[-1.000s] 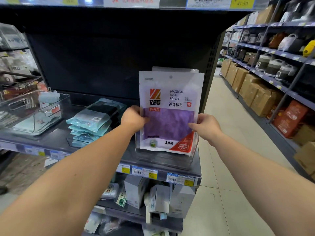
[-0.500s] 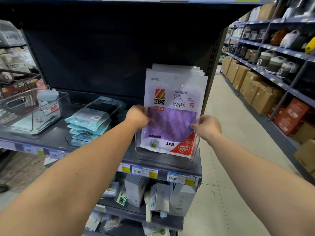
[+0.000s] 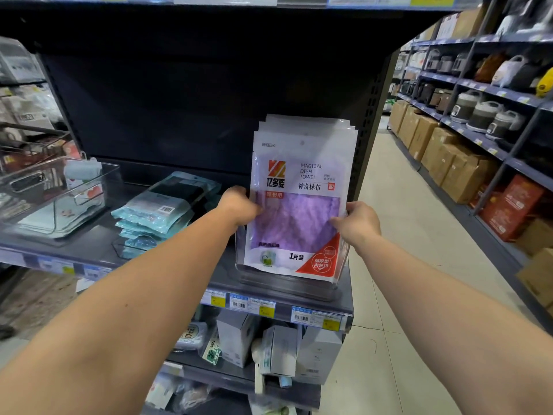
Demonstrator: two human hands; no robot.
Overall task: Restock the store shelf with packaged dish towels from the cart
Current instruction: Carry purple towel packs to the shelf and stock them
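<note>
A stack of purple dish towel packs (image 3: 302, 187) stands upright in a clear plastic bin (image 3: 287, 287) at the right end of the dark shelf (image 3: 89, 244). The front pack reads "MAGICAL DISH TOWEL". My left hand (image 3: 238, 206) grips the stack's left edge. My right hand (image 3: 357, 224) grips its right edge. A couple more packs show behind the front one, their tops fanned slightly upward. The cart is out of view.
A pile of teal packs (image 3: 163, 212) lies on the shelf left of the bin. A clear tray (image 3: 57, 193) sits further left. Boxes (image 3: 239, 339) fill the shelf below. An aisle with cardboard boxes (image 3: 449, 157) and rice cookers (image 3: 481, 115) runs along the right.
The stack has sunk lower into the clear bin and shifted slightly right, with my hands still on both edges. More packs now show behind the front one.
</note>
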